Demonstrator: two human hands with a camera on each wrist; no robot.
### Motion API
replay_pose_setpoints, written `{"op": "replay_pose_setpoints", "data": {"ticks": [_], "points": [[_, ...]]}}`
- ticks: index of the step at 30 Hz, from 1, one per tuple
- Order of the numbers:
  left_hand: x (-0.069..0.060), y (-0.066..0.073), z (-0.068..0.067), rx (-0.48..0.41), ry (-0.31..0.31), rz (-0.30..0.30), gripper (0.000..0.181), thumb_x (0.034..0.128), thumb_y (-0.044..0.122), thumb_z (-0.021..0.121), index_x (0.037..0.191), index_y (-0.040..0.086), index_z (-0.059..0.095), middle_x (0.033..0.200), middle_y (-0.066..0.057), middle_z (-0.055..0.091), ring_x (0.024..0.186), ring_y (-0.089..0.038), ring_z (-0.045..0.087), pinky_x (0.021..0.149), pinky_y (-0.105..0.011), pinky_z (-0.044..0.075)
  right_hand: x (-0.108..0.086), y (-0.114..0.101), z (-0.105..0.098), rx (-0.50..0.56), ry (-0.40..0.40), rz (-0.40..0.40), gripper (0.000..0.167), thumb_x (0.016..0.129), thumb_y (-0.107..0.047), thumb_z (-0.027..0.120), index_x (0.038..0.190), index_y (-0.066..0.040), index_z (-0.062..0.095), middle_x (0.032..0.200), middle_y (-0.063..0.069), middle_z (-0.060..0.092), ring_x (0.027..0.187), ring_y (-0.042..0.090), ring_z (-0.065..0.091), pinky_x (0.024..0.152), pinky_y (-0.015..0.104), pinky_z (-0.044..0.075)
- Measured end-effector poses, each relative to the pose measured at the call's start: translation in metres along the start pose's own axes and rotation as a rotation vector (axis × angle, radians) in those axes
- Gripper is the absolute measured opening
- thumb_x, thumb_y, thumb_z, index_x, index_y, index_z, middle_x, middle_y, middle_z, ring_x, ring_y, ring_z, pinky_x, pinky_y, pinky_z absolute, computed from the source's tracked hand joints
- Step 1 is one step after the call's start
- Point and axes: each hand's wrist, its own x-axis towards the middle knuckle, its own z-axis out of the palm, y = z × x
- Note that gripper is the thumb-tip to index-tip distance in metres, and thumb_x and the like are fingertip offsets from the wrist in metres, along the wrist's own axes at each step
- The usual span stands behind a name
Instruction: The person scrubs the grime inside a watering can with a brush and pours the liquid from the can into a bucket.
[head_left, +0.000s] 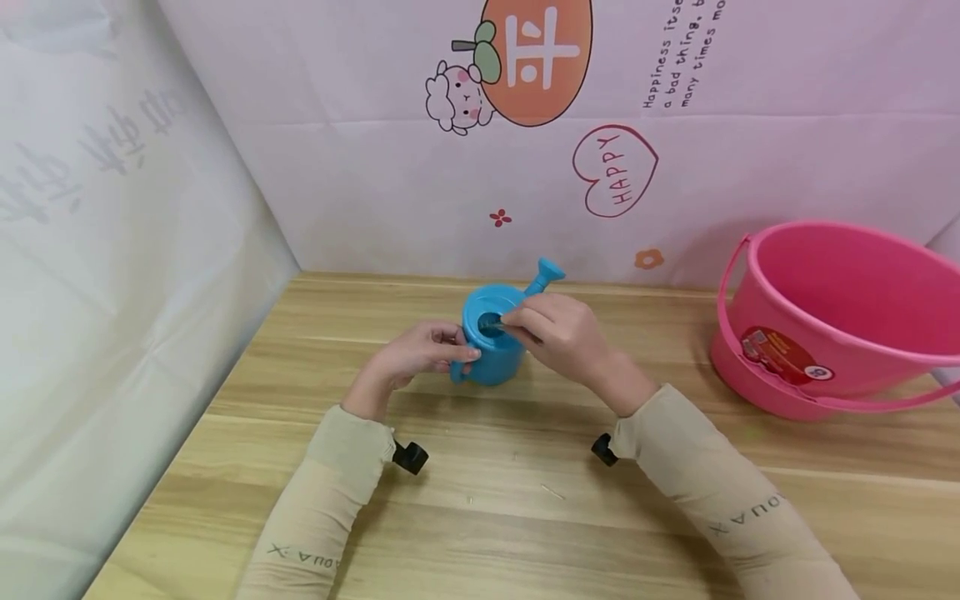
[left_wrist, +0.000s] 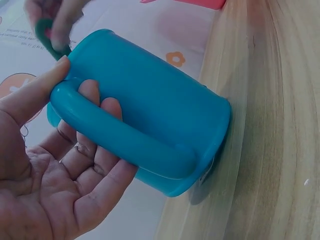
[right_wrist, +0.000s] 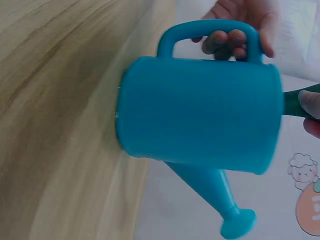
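Note:
A blue watering can (head_left: 497, 367) stands on the wooden table, its spout and sprinkler head (right_wrist: 239, 223) pointing away to the back right. My left hand (head_left: 423, 354) holds it by the handle (left_wrist: 115, 132), fingers behind the handle and thumb at the top rim. Above the can's round opening, my right hand (head_left: 558, 333) pinches a thin dark green thing (right_wrist: 292, 103) between thumb and fingers. Its lower end goes into the can, so its kind cannot be told. In the left wrist view the green piece (left_wrist: 46, 37) looks curved beside the blurred right fingers.
A large pink bucket (head_left: 810, 321) with a red label stands at the right of the wooden table (head_left: 480, 533). A thin pale sliver (head_left: 552, 492) lies near the front. A printed white cloth (head_left: 375, 192) hangs behind the table, and another white cloth (head_left: 150, 275) at the left.

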Motion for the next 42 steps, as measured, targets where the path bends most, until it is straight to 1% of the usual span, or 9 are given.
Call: {"op": "replay_pose_setpoints", "data": {"ticks": [3, 9, 14, 18, 24, 26, 30, 36, 42], "points": [[-0.001, -0.002, -0.002, -0.03, -0.003, 0.001, 0.019, 0.1013, 0.013, 0.063, 0.083, 0.009, 0.062, 0.086, -0.005, 0.067, 0.098, -0.025, 0.063, 0.1, -0.052, 0.05, 0.003, -0.001, -0.008, -0.001, 0.011, 0.029, 0.035, 0.066, 0.008, 0.091, 0.094, 0.002, 0.072, 0.084, 0.011, 0.072, 0.074, 0.029, 0.07, 0.069, 0.042, 0.061], [-0.001, -0.011, -0.004, -0.118, -0.046, -0.016, 0.019, 0.1029, 0.01, 0.059, 0.084, 0.009, 0.062, 0.087, -0.007, 0.066, 0.105, -0.028, 0.062, 0.099, -0.051, 0.051, 0.011, -0.005, -0.008, 0.008, -0.065, 0.042, 0.038, 0.069, 0.006, 0.09, 0.102, 0.002, 0.072, 0.092, 0.013, 0.072, 0.083, 0.029, 0.071, 0.076, 0.041, 0.061], [-0.001, -0.013, -0.003, -0.13, -0.065, -0.014, 0.018, 0.1034, 0.012, 0.059, 0.086, 0.009, 0.061, 0.087, -0.008, 0.066, 0.109, -0.031, 0.064, 0.099, -0.05, 0.052, 0.018, -0.005, -0.001, 0.041, -0.116, 0.095, 0.03, 0.076, 0.005, 0.086, 0.102, 0.002, 0.072, 0.095, 0.012, 0.072, 0.088, 0.029, 0.07, 0.082, 0.041, 0.06], [0.0, -0.014, -0.003, -0.139, -0.064, -0.022, 0.018, 0.1043, 0.012, 0.057, 0.087, 0.008, 0.061, 0.089, -0.009, 0.066, 0.108, -0.033, 0.064, 0.098, -0.049, 0.052, 0.021, -0.001, 0.001, 0.065, -0.171, 0.083, 0.025, 0.079, 0.002, 0.086, 0.099, 0.001, 0.072, 0.093, 0.011, 0.071, 0.089, 0.027, 0.069, 0.085, 0.041, 0.058], [0.004, -0.014, -0.001, -0.144, -0.073, -0.03, 0.017, 0.1037, 0.014, 0.059, 0.088, 0.009, 0.062, 0.09, -0.008, 0.066, 0.106, -0.033, 0.065, 0.098, -0.048, 0.053, 0.019, 0.0, -0.006, 0.05, -0.07, 0.052, 0.033, 0.067, 0.005, 0.092, 0.094, 0.0, 0.073, 0.087, 0.01, 0.072, 0.081, 0.026, 0.069, 0.077, 0.041, 0.06], [0.004, -0.014, -0.002, -0.144, -0.071, -0.034, 0.018, 0.1037, 0.012, 0.058, 0.086, 0.009, 0.061, 0.089, -0.008, 0.066, 0.104, -0.031, 0.065, 0.098, -0.048, 0.053, 0.019, -0.001, -0.006, 0.062, -0.076, 0.039, 0.033, 0.068, 0.005, 0.091, 0.095, 0.0, 0.073, 0.088, 0.009, 0.072, 0.082, 0.026, 0.07, 0.078, 0.04, 0.06], [0.002, -0.014, -0.003, -0.15, -0.075, -0.043, 0.019, 0.1044, 0.011, 0.056, 0.086, 0.008, 0.06, 0.088, -0.007, 0.066, 0.099, -0.029, 0.065, 0.096, -0.047, 0.053, 0.016, -0.003, 0.002, 0.087, -0.143, 0.021, 0.028, 0.073, 0.001, 0.089, 0.096, 0.001, 0.073, 0.091, 0.009, 0.074, 0.087, 0.025, 0.072, 0.083, 0.04, 0.06], [0.002, -0.013, -0.004, -0.148, -0.085, -0.041, 0.017, 0.1042, 0.013, 0.057, 0.088, 0.008, 0.06, 0.09, -0.008, 0.065, 0.096, -0.029, 0.064, 0.096, -0.045, 0.053, 0.012, -0.001, 0.001, 0.076, -0.072, 0.023, 0.032, 0.065, 0.001, 0.092, 0.091, 0.0, 0.074, 0.086, 0.009, 0.073, 0.081, 0.026, 0.072, 0.076, 0.04, 0.061], [0.003, -0.013, -0.003, -0.153, -0.078, -0.047, 0.017, 0.1042, 0.011, 0.056, 0.088, 0.009, 0.059, 0.089, -0.007, 0.065, 0.096, -0.028, 0.065, 0.097, -0.048, 0.053, 0.01, 0.002, -0.001, 0.067, -0.106, 0.013, 0.031, 0.069, -0.001, 0.091, 0.094, 0.0, 0.074, 0.089, 0.01, 0.074, 0.084, 0.026, 0.072, 0.079, 0.04, 0.06]]}}
